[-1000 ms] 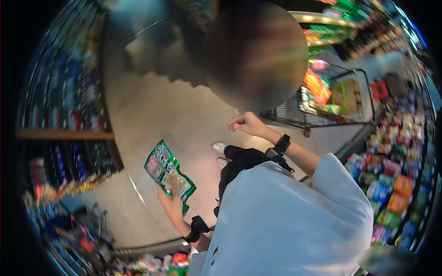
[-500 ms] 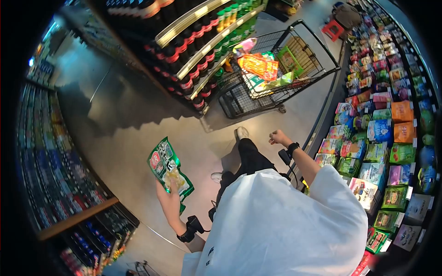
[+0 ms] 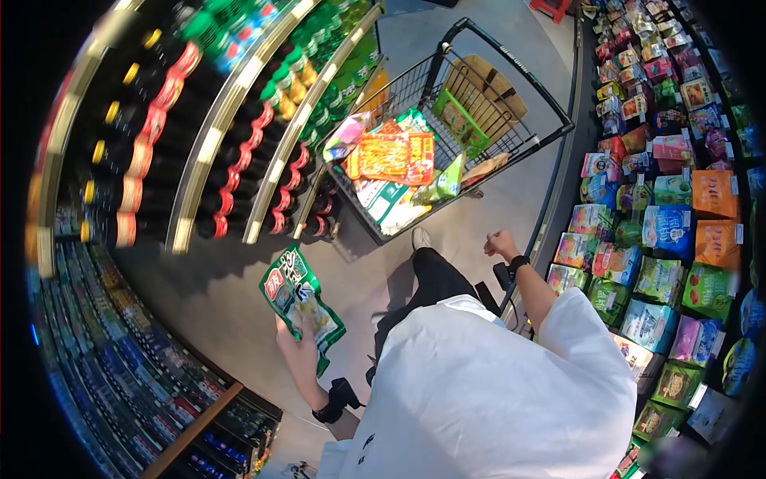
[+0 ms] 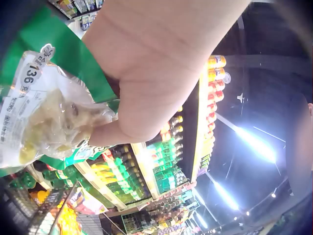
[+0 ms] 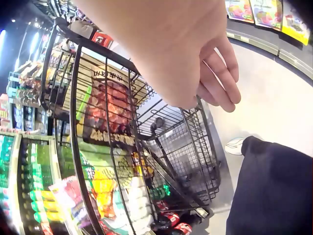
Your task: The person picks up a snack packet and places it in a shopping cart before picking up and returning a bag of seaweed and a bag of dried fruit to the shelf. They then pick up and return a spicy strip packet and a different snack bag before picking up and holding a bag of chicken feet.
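My left hand (image 3: 297, 350) holds a green and white snack bag (image 3: 307, 299) low at its side, with the thumb across the front. A red label marks the bag's upper part. In the left wrist view, pale yellowish pieces show through the clear part of the bag (image 4: 54, 120), which bears the number 136. My right hand (image 3: 501, 243) hangs with nothing in it, its fingers loosely curled. From the right wrist view, the same hand (image 5: 195, 68) overlaps the wire shopping cart (image 5: 76, 127).
The shopping cart (image 3: 550, 132) stands ahead, with an orange-red packet (image 3: 391, 158) and other packs inside. Shelves of dark bottles (image 3: 148, 152) rise at the left. A long display of packaged snacks (image 3: 666, 227) runs along the right. Pale floor (image 3: 367, 279) lies between.
My view has shifted, and the cart and bottle shelves now appear nearer and further left. The left hand keeps its hold on the bag. The right hand has swung lower and outward beside the body.
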A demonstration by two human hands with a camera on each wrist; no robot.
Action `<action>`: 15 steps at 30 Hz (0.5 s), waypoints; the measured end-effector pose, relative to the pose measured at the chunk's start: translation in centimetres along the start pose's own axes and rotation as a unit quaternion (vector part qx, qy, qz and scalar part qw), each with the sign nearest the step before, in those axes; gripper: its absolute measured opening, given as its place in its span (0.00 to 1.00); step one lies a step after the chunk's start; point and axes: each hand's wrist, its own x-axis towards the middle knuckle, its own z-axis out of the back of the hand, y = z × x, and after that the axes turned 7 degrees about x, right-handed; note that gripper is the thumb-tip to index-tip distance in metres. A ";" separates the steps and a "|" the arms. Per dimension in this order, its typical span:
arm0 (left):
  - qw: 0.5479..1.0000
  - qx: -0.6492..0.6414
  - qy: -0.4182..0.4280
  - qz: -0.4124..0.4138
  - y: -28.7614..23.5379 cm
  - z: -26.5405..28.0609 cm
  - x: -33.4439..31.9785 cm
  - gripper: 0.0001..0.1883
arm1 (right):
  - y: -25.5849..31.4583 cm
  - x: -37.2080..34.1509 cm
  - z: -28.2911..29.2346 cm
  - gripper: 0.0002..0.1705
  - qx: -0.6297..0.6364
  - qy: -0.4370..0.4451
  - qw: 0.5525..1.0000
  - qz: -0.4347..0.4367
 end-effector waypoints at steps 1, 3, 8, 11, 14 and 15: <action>1.000 0.002 0.003 -0.006 -1.7 -0.9 1.1 0.15 | 0.3 0.7 0.6 0.23 0.011 -0.017 1.000 0.006; 1.000 0.007 0.007 -0.020 -4.3 -2.6 3.0 0.15 | 0.9 1.8 1.1 0.24 0.032 -0.050 0.998 0.021; 0.995 0.009 0.089 -0.050 -7.3 -5.2 7.8 0.16 | -1.4 2.3 3.7 0.09 0.020 -0.152 0.985 0.083; 0.988 -0.021 0.125 -0.091 -7.5 -6.9 10.0 0.20 | -7.6 4.5 4.0 0.14 0.013 -0.230 0.961 0.151; 0.981 -0.035 0.132 -0.139 -5.5 -9.2 11.5 0.24 | -2.6 -2.6 6.7 0.13 -0.128 -0.193 0.962 0.148; 0.972 -0.104 0.193 -0.086 -6.4 -10.1 12.4 0.24 | -2.4 -3.5 7.5 0.14 -0.077 -0.170 0.975 0.123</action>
